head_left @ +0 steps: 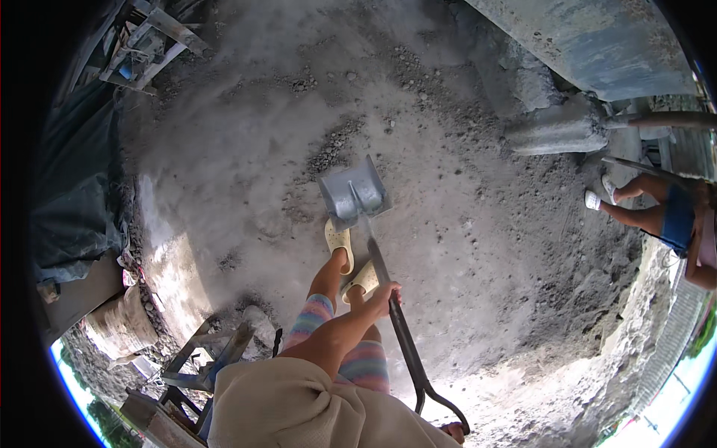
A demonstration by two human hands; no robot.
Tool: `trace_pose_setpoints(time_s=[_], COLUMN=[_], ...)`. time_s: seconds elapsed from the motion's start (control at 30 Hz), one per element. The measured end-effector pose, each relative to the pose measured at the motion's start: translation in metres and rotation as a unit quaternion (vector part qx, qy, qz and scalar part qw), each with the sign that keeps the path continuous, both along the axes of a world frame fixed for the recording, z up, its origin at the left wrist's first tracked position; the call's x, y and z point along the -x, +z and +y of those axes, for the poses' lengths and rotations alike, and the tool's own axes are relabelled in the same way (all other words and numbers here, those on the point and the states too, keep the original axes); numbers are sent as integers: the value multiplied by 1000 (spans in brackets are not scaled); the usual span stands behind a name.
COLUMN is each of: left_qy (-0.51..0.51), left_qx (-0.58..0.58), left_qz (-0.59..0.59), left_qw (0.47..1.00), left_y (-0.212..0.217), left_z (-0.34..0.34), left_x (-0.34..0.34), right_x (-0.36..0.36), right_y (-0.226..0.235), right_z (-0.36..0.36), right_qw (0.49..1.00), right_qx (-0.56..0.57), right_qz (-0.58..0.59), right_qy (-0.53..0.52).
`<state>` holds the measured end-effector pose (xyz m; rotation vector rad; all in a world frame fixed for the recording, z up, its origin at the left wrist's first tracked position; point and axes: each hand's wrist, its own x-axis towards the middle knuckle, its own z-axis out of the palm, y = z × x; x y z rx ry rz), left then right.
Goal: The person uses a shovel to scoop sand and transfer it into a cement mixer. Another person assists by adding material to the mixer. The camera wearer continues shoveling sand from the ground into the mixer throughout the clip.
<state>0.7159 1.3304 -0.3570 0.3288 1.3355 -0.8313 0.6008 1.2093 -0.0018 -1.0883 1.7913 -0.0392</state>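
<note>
A shovel (399, 321) with a wide grey metal blade (352, 193) and a dark shaft slants across the middle of the view. My left hand (386, 299) is wrapped round the shaft partway down. At the lower edge my right hand (454, 431) closes on the forked handle end; most of that hand is cut off or hidden. The blade lies low over the dusty ground (463, 246), just ahead of my feet in pale yellow clogs (340, 246). Small grey rubble (336, 142) is heaped beyond the blade, and the blade itself carries no visible load.
Another person (676, 216) at the far right holds a long-handled tool. Concrete blocks (560, 127) and a big pale panel (597, 45) stand at the upper right. Dark tarpaulin (78, 172) hangs on the left; a wooden frame (153, 41) sits beyond it. Metal frames (216, 358) lie lower left.
</note>
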Motion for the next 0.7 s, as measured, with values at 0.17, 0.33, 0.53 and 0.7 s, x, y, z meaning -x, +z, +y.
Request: trace_pose_setpoints(time_s=[0.17,0.33,0.53,0.7], left_qy=[-34,-43,-77,-131], left_qx=[3,-1,-79,-137], left_qz=[48,27,-75,-124], left_qw=[998,999,991,974], left_y=[-21,-84,-130,-121], left_z=[0,46,107,150], left_x=[63,55,-87,-179], right_x=[59,82,27,-59], right_y=[-36,-91,-188,-183], right_z=[14,30,60,107], right_qw=[996,995,979,975], right_qx=[1,-49,-155,-108], right_qz=[74,83,-126,-165], right_qy=[-46,-12,-41,105])
